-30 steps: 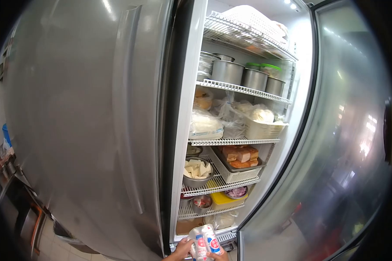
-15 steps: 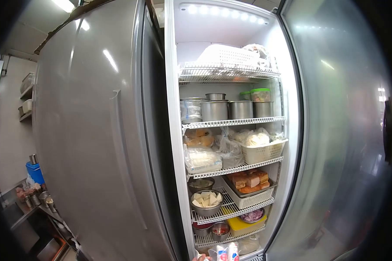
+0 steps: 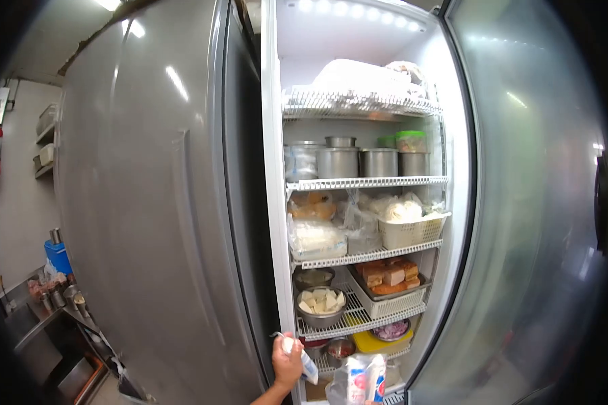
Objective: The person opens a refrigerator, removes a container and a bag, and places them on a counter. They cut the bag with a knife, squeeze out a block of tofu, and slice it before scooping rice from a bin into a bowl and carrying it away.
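My left hand [image 3: 287,362] is closed around a white tube-shaped packet [image 3: 309,370] with blue print, in front of the open fridge's lower left edge. To its right, at the bottom of the view, is a clear plastic bag [image 3: 338,390] with two white packets [image 3: 366,380] marked in red and blue. Only a sliver of my right hand [image 3: 371,403] shows beneath this bag, which it seems to hold up; most of the hand is out of frame. Behind them on a low shelf are a metal bowl of red pieces [image 3: 340,348] and a yellow lid [image 3: 371,342].
The fridge's glass door [image 3: 520,202] stands open on the right. Wire shelves hold metal pots [image 3: 337,163], a white basket [image 3: 412,231], a bowl of white chunks [image 3: 321,302] and a tray of browned blocks [image 3: 392,275]. A tall steel cabinet [image 3: 148,223] fills the left.
My left hand has risen into view to the left, with one white packet apart from the bag. The bag has moved slightly right and up. The camera view has shifted a little.
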Demonstrator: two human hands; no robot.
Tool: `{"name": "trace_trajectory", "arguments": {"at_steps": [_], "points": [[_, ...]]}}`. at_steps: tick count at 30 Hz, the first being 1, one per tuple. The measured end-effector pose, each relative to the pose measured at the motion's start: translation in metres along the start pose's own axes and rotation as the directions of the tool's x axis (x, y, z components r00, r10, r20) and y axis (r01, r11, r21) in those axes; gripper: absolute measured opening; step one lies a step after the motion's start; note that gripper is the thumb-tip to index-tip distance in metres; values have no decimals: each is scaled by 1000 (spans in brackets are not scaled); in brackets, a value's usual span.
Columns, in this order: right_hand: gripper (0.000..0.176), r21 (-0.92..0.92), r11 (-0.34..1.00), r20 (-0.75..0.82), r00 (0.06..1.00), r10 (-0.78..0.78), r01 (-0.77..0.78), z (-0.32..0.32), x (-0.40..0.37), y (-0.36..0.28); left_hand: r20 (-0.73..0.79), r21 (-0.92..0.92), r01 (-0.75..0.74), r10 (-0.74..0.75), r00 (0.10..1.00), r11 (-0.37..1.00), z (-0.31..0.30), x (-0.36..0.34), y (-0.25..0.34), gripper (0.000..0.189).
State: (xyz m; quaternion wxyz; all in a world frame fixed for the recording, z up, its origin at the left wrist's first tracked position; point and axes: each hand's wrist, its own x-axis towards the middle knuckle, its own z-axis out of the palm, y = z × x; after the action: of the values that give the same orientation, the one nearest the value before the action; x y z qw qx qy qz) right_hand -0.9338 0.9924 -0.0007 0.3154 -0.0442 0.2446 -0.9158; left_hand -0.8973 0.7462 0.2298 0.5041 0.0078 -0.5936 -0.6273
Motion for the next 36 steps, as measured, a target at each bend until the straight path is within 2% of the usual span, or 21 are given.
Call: {"name": "trace_trajectory", "arguments": {"at_steps": [1, 2, 3, 5, 8, 10, 11, 12, 13, 14, 17, 18, 19, 21, 25, 26, 28, 32, 34, 35, 36], "points": [[16, 56, 994, 99, 991, 90, -96, 8, -3, -21, 1, -61, -63, 63, 998, 996, -3, 4, 0, 28], [41, -278, 929, -45, 963, -266, 244, -7, 20, -18, -59, -121, -36, 29, 998, 992, 3, 4, 24, 26], [39, -266, 928, -130, 944, -302, 260, 100, -24, -45, -80, -157, -57, 45, 996, 986, 2, 2, 31, 25], [44, -114, 966, 6, 972, -233, 233, 123, -21, -67, -80, -221, 77, -96, 992, 972, -4, -9, 33, 27], [61, -187, 930, 127, 946, -297, 317, 210, -11, -107, 22, -351, 311, -325, 946, 883, -9, -31, 26, 29], [61, -303, 909, 201, 952, -231, 285, 251, -4, -140, 155, -337, 440, -412, 898, 832, -9, -43, 21, 27], [60, -292, 920, 256, 948, -190, 263, 248, 14, -156, 213, -334, 462, -412, 886, 821, -7, -48, 20, 28], [58, -272, 917, 363, 914, -184, 293, 301, 9, -161, 248, -301, 482, -420, 873, 823, -4, -50, 24, 29], [59, -194, 933, 360, 907, -219, 303, 323, 18, -166, 291, -291, 502, -425, 857, 814, -1, -50, 28, 29], [62, -53, 979, 428, 890, -156, 197, 342, 32, -174, 333, -282, 522, -429, 840, 805, 1, -51, 30, 29], [63, -75, 996, 527, 850, -3, 50, 409, 69, -187, 373, -257, 532, -425, 825, 807, 1, -54, 28, 29], [62, -86, 996, 576, 815, 60, -12, 421, 85, -192, 379, -257, 533, -424, 823, 806, -1, -54, 27, 29], [62, -86, 996, 578, 814, 55, -6, 431, 100, -195, 376, -216, 525, -426, 823, 823, -5, -56, 26, 29], [58, -19, 990, 519, 845, 128, -138, 446, 130, -199, 371, -178, 510, -422, 827, 842, -16, -59, 23, 30], [54, -20, 994, 522, 847, 98, -103, 473, 168, -215, 301, -208, 560, -492, 817, 802, -43, -65, 10, 25], [53, -21, 917, 663, 681, 310, -398, 474, 178, -228, 283, -196, 575, -516, 809, 794, -48, -66, 8, 25], [53, 26, 916, 529, 783, 328, -401, 481, 188, -234, 263, -191, 590, -538, 801, 785, -56, -70, 4, 25], [53, -3, 962, 549, 803, 231, -274, 476, 208, -214, 295, -204, 631, -568, 769, 749, -61, -73, -5, 26], [55, 57, 997, 484, 875, 9, -42, 481, 224, -205, 315, -195, 645, -576, 755, 739, -58, -69, -6, 26], [48, 166, 938, 496, 847, 189, -306, 483, 237, -211, 330, -181, 653, -580, 745, 735, -57, -70, -6, 25], [48, 171, 938, 496, 849, 182, -301, 482, 250, -214, 350, -171, 659, -580, 736, 733, -55, -69, -8, 25]]}}
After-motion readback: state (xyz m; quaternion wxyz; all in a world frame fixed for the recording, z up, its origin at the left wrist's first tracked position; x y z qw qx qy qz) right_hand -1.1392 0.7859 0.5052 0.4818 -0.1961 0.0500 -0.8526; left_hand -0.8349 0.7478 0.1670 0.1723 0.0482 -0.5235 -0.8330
